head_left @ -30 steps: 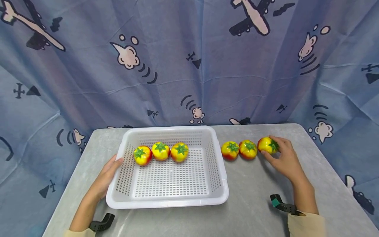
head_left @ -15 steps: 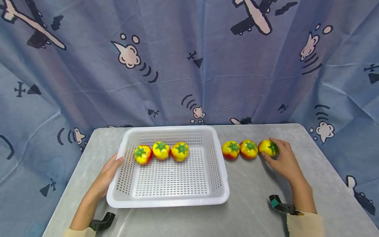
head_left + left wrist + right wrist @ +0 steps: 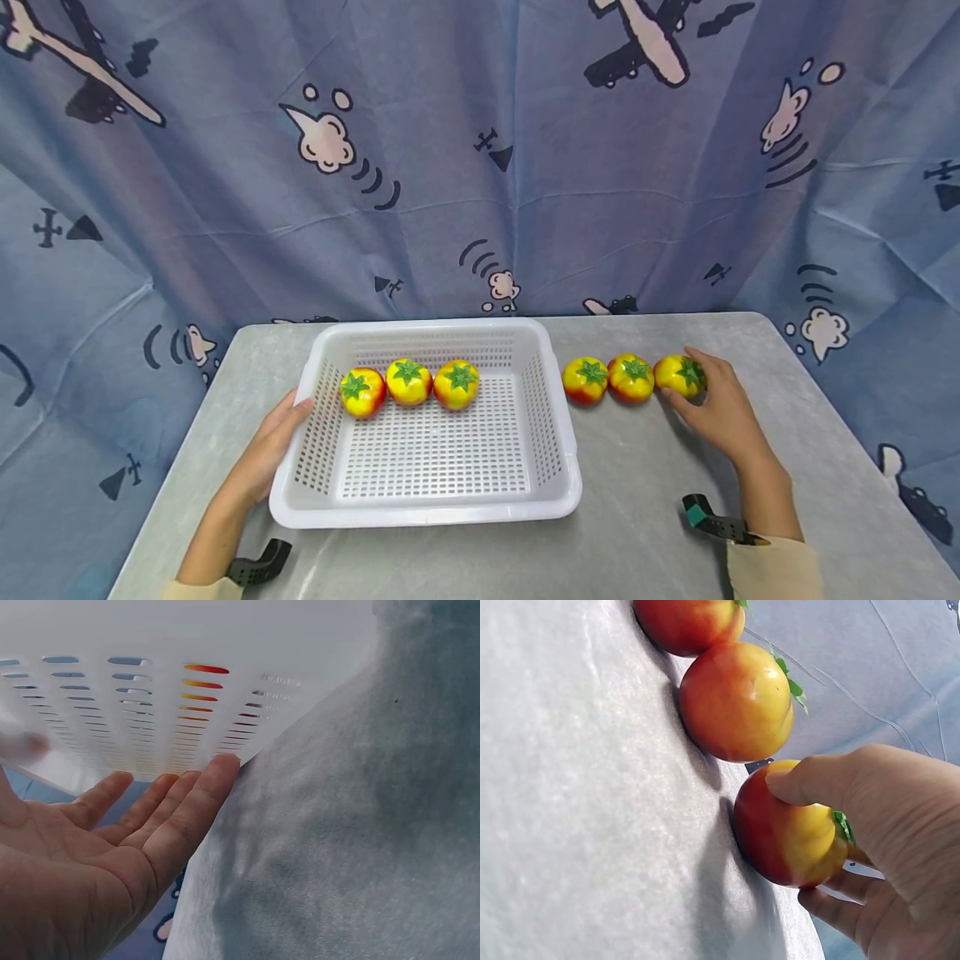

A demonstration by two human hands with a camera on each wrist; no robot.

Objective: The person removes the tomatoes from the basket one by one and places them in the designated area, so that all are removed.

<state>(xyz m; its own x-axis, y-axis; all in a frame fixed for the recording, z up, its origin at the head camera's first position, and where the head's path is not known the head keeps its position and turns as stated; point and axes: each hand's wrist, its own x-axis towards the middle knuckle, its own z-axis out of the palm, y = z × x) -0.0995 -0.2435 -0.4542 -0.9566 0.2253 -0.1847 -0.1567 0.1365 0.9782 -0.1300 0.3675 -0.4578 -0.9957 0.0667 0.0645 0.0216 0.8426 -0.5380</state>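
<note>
My right hand (image 3: 722, 407) holds a red-and-yellow tomato (image 3: 787, 825) with a green star-shaped top, thumb on one side and fingers on the other. It sits at the right end of a row, close beside a second tomato (image 3: 631, 378) and a third tomato (image 3: 584, 381). At the left side of a white perforated plastic basket (image 3: 420, 512), my left hand (image 3: 272, 446) grips the edge: the thumb lies over the rim, and the fingers reach against the outer wall in the left wrist view. Inside, along the back, are three more tomatoes (image 3: 408, 382).
The grey tabletop (image 3: 630, 533) carries the basket and the tomato row. Behind its back edge hangs a blue curtain (image 3: 435, 167) printed with airplanes. A dark band (image 3: 258, 564) sits on the left wrist and another dark band (image 3: 716, 521) on the right.
The tomato in my right hand has come slightly down and turned its green top more upward, close beside the row. My left hand and the basket stay in place.
</note>
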